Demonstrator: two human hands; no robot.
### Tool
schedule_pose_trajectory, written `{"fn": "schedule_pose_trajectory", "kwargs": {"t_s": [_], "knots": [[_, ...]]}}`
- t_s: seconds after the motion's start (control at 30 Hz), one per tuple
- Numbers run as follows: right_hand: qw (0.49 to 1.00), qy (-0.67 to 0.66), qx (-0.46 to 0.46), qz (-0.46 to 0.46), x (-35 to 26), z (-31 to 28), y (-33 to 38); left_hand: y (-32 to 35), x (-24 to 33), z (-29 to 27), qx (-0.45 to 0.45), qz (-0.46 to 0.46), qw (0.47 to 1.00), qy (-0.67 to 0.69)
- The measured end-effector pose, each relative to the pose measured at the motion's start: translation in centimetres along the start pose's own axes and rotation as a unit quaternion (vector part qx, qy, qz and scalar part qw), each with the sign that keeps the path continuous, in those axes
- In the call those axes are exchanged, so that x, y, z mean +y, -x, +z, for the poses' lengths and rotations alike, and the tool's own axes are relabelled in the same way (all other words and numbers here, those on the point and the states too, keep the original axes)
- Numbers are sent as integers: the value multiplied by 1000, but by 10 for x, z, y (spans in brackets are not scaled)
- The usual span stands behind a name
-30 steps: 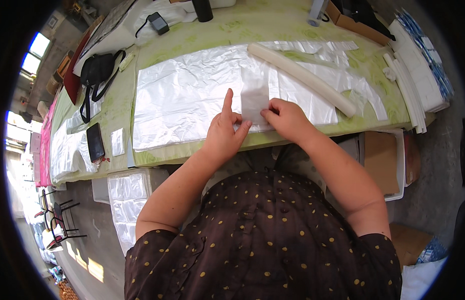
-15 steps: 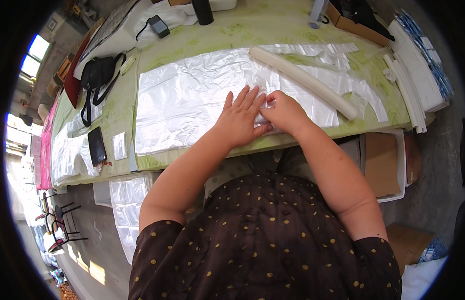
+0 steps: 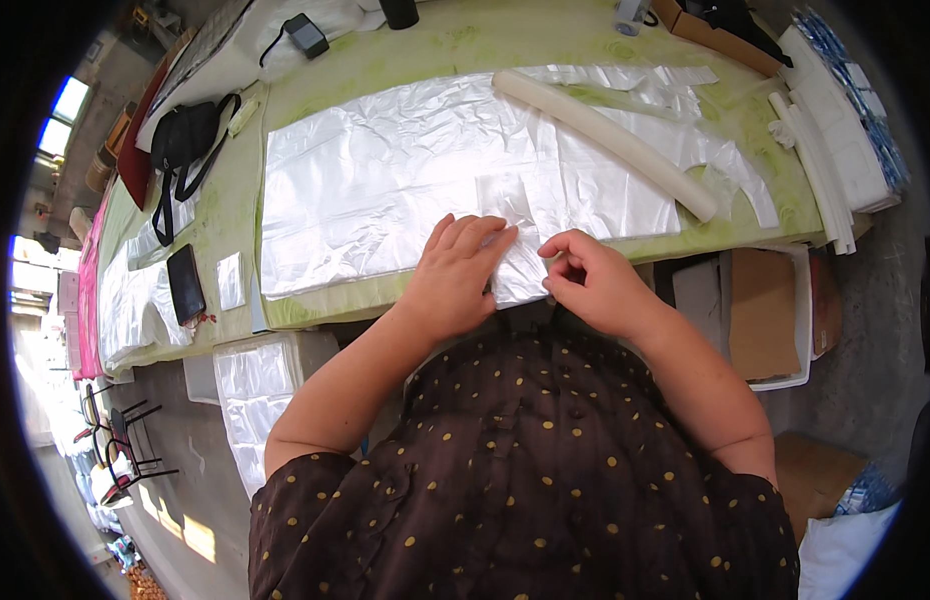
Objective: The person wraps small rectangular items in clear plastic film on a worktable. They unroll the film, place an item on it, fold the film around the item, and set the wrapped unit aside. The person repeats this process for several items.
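Note:
A folded piece of clear plastic bag (image 3: 522, 272) lies between my hands at the table's front edge, its near end reaching past that edge. My left hand (image 3: 457, 268) is closed on its left side, fingers curved over it and thumb low by the near end. On the other side, my right hand (image 3: 603, 287) has its index finger and thumb apart, their tips close to the folded piece's right edge. Beneath spreads a wide stack of shiny clear plastic bags (image 3: 355, 200). A long whitish roll (image 3: 610, 145) rests diagonally across the stack's right part.
At left are a black phone (image 3: 186, 284), a small folded plastic packet (image 3: 231, 280) and a black strapped bag (image 3: 183, 140). A dark handheld device (image 3: 307, 36) is at the back. White tubes (image 3: 817, 175) lie along the right end; a white bin with cardboard (image 3: 765, 315) stands below.
Both hands have come nearer to my body. A folded piece of plastic now shows between them at the table edge. My left fingers have drawn together, and the right finger and thumb have parted.

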State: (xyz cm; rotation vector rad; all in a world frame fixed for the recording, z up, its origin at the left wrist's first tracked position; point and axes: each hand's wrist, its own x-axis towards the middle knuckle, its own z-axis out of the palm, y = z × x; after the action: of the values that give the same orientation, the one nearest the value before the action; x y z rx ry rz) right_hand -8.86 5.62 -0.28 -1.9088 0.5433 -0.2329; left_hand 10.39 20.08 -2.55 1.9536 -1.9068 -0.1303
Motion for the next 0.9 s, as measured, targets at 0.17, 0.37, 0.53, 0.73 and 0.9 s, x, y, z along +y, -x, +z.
{"fn": "schedule_pose_trajectory", "kwargs": {"t_s": [0.17, 0.37, 0.53, 0.73, 0.9], "knots": [[944, 205, 81, -246, 16, -6, -12, 3, 2, -1, 54, -28, 997, 41], [922, 267, 64, -273, 23, -4, -30, -3, -5, 8, 135, -42, 988, 65], [940, 303, 51, -145, 18, -3, -58, -12, -16, 9, 125, -139, 981, 53], [929, 355, 43, -99, 13, 4, -73, -16, -17, 12, 148, -201, 961, 121], [912, 410, 3, -21, -2, 5, -82, -16, -16, 17, 176, -198, 960, 94]]}}
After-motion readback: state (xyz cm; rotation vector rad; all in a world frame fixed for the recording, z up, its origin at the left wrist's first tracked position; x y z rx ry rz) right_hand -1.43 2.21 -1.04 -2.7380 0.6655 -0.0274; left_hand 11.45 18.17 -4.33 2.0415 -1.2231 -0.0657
